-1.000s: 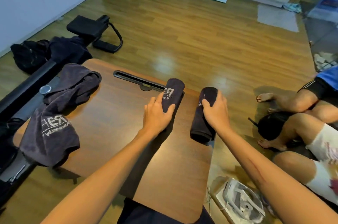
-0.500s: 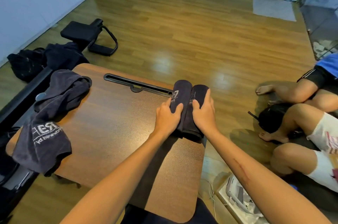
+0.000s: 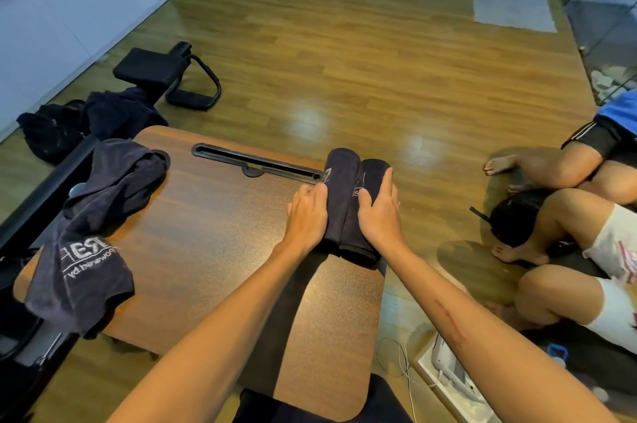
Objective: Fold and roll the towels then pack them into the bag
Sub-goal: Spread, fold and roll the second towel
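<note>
Pressing two rolled towels together

Two dark rolled towels lie side by side and touching at the far right edge of the wooden counter point(image 3: 193, 236). The left rolled towel point(image 3: 339, 195) and the right rolled towel point(image 3: 362, 236) are tight cylinders with small white print. The left hand point(image 3: 306, 215) lies flat against the left roll, fingers straight. The right hand point(image 3: 379, 212) covers the right roll, fingers curved over it. An unrolled dark towel point(image 3: 93, 243) with white letters hangs over the counter's left edge.
</note>
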